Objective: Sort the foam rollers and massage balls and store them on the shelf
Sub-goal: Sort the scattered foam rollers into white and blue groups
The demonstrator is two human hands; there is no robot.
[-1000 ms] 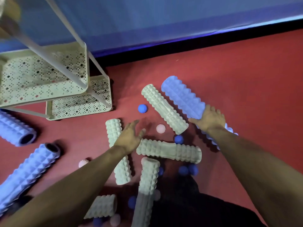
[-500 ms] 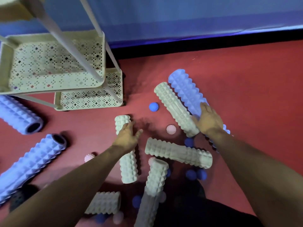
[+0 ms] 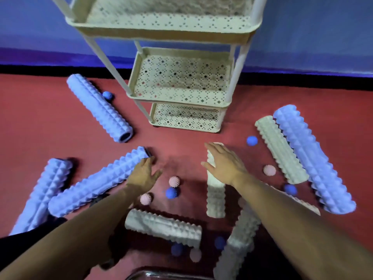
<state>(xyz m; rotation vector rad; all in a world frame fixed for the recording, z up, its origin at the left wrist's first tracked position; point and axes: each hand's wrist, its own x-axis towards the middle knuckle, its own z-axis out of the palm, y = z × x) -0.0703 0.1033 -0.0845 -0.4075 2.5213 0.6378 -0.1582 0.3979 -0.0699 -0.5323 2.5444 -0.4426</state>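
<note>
Right hand (image 3: 224, 166), fingers spread, rests on the cream roller (image 3: 215, 190), whose long axis points toward the shelf (image 3: 179, 93). Left hand (image 3: 144, 174), relaxed and holding nothing, lies farther from the cream roller.

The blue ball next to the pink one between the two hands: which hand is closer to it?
Left. The left hand lies just left of the blue ball; the right hand sits farther right, over a white roller.
</note>
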